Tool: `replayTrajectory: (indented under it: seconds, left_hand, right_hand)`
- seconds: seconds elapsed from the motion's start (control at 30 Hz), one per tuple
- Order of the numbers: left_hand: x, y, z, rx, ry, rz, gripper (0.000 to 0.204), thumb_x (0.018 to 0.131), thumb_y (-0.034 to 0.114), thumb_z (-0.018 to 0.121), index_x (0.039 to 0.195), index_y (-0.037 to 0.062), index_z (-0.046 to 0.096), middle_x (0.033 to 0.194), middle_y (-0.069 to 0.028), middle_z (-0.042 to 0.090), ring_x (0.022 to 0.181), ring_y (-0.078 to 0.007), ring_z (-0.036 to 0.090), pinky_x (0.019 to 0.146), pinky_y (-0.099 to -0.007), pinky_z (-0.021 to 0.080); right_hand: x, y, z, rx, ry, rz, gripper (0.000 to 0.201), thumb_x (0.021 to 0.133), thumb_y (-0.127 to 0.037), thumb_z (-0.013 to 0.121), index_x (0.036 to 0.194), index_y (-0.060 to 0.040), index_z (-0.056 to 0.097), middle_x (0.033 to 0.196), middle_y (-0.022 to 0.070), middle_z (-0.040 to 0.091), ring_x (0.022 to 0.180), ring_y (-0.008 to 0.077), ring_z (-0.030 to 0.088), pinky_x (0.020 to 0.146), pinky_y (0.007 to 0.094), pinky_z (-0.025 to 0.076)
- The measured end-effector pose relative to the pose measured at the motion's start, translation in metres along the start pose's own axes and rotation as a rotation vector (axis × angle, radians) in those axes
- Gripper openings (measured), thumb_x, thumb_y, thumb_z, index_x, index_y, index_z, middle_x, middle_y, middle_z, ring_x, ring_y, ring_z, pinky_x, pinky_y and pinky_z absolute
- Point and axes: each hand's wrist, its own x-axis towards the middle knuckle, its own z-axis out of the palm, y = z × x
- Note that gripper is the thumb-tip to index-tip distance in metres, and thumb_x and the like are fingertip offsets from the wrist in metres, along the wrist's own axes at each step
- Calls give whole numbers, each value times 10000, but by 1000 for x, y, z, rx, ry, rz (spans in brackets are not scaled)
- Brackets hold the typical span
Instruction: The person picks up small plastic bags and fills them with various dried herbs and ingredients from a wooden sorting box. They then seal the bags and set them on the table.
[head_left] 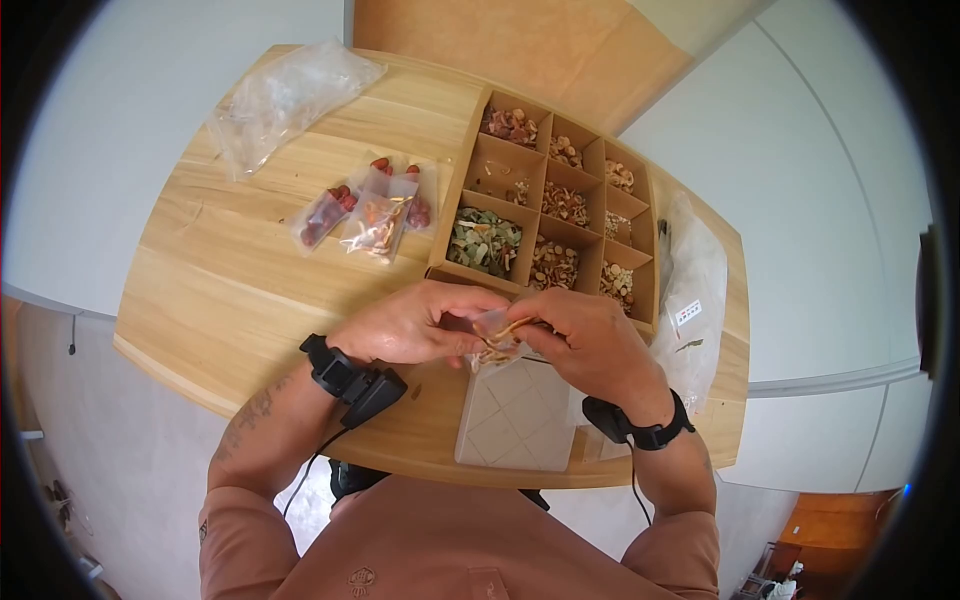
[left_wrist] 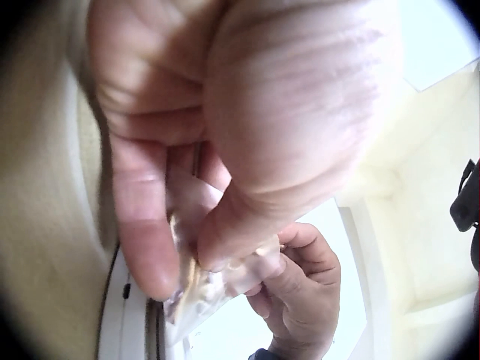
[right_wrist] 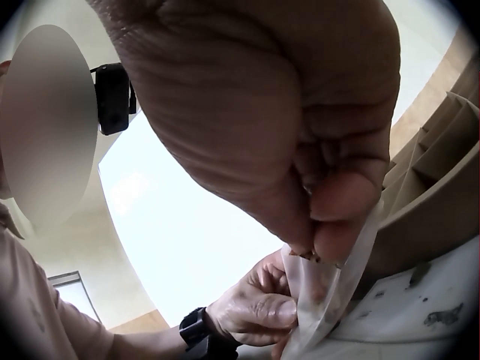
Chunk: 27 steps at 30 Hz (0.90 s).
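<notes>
In the head view my left hand point(head_left: 405, 325) grips a small clear plastic bag point(left_wrist: 221, 292) by its side, thumb across the front. Yellowish dried slices point(head_left: 497, 352) show through the bag. My right hand point(head_left: 600, 345) meets it at the bag's mouth, fingertips bunched together. The right wrist view has those fingertips pinching small reddish-brown dried bits point(right_wrist: 306, 256) just inside the opening. Below the hands lies a white slab point(head_left: 515, 425) marked with a diagonal grid. The bag's lower end is partly hidden behind fingers in the left wrist view.
A cardboard box point(head_left: 447, 268) with several compartments of dried herbs stands just beyond my hands. Filled bags point(head_left: 380, 228), some with red fruit, lie left of it. Crumpled plastic bags rest at the far left point(head_left: 290, 95) and along the right edge point(head_left: 697, 270).
</notes>
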Motion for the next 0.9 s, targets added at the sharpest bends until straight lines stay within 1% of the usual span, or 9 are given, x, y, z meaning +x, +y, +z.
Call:
replayTrajectory:
  seconds: [0.23, 0.33, 0.43, 0.53, 0.57, 0.67, 0.83, 0.9]
  left_hand:
    - [-1, 5, 2, 3, -1, -9, 449, 921, 26, 662, 1353, 32, 543, 1122, -72, 687, 932, -106, 625, 734, -264, 554]
    - [-1, 10, 4, 12, 14, -22, 451, 912, 19, 686, 1342, 29, 551, 1122, -50, 683, 915, -95, 614, 735, -259, 535]
    - [-1, 11, 4, 16, 12, -17, 449, 905, 18, 703, 1330, 26, 561, 1115, -33, 680, 896, -89, 605, 741, -252, 516]
    - [-1, 10, 3, 32, 0, -30, 439, 902, 26, 711, 1318, 25, 570, 1098, -22, 677, 890, -83, 601, 759, -248, 508]
    - [-1, 10, 2, 40, -4, -40, 435, 901, 28, 713, 1314, 25, 574, 1091, -18, 676, 890, -81, 600, 767, -247, 506]
    - [0, 6, 2, 80, 7, 12, 426, 898, 38, 722, 1301, 25, 585, 1068, -10, 675, 892, -72, 595, 787, -246, 502]
    - [-2, 14, 4, 50, -12, -44, 424, 891, 41, 731, 1292, 22, 593, 1071, -8, 679, 911, -71, 597, 804, -246, 500]
    - [-2, 13, 4, 33, 0, -54, 427, 891, 38, 731, 1295, 22, 594, 1078, -12, 681, 926, -75, 602, 808, -248, 502]
  right_hand:
    - [-1, -6, 4, 28, -38, 88, 95, 881, -85, 642, 973, -73, 660, 897, 110, 690, 838, 306, 677, 718, 367, 539]
    - [0, -7, 5, 40, -59, 47, 113, 879, -85, 650, 992, -85, 656, 922, 110, 679, 861, 310, 670, 723, 374, 535]
    - [-2, -12, 2, 51, -6, 47, 146, 879, -85, 655, 1025, -99, 649, 968, 108, 670, 878, 311, 666, 726, 380, 532]
    - [-2, -12, 0, 13, 16, 16, 174, 881, -84, 653, 1053, -110, 642, 990, 101, 666, 854, 310, 666, 720, 381, 531]
    - [-2, -12, 0, 11, 8, 25, 168, 881, -82, 652, 1047, -109, 643, 989, 102, 667, 849, 308, 667, 720, 381, 531]
    - [-2, -10, 3, 22, -6, 38, 151, 880, -75, 652, 1028, -102, 648, 986, 104, 668, 833, 306, 667, 720, 378, 533]
    - [-1, -9, 13, 82, 26, 31, 125, 869, -62, 663, 993, -80, 655, 947, 102, 675, 816, 294, 668, 711, 364, 533]
    - [-2, -16, 8, 113, 51, 131, 124, 865, -60, 671, 988, -77, 660, 915, 100, 677, 811, 287, 670, 705, 358, 533]
